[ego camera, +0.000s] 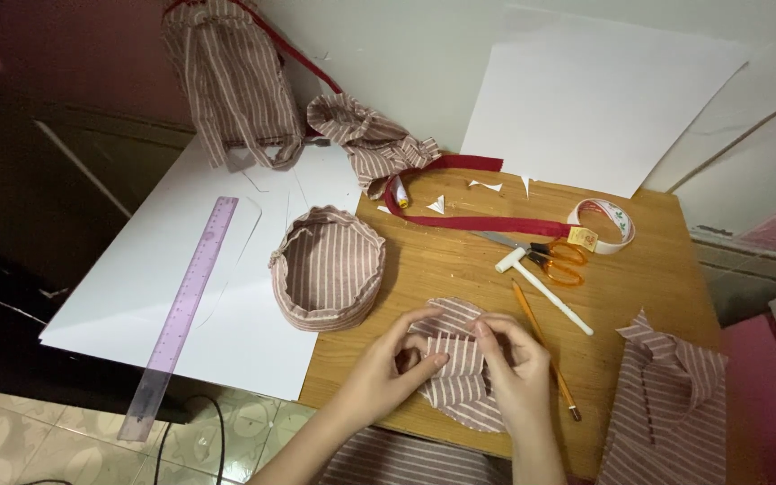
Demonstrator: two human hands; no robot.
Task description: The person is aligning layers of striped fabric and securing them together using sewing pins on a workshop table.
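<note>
At the near edge of the wooden table (639, 260), a small folded piece of striped fabric (460, 355) is pinched between both hands, directly above a rounded piece of the same striped cloth (464, 404) that lies flat on the wood. The left hand (388, 368) is closed on the left edge of the folded piece, with the thumb on top and the fingers curled beneath; the right hand (514, 364) is closed on its right edge and upper corner, so the piece is held between the two hands and touches both. Just beside the right hand, a pencil (545, 350) is laid diagonally on the table, partly passing under the wrist. Further to the right, near the table's corner, a larger loose striped cloth (671, 395) is draped over the edge. Beyond the left hand, a round striped fabric basket (327, 268) is set upright, straddling the table edge and a white sheet (136, 278), on which a translucent purple ruler (186, 310) is laid lengthwise. Behind the hands, a white tool with a T-shaped head (541, 287) and orange-handled scissors (554, 256) are seen close together, with a roll of tape (602, 224) just beyond them. A dark red ribbon (469, 220) is stretched across the table, running toward a crumpled striped cloth (370, 139). At the far side, a striped bag (226, 81) is hung against the wall, and a large white board (604, 99) is leaned there.
</note>
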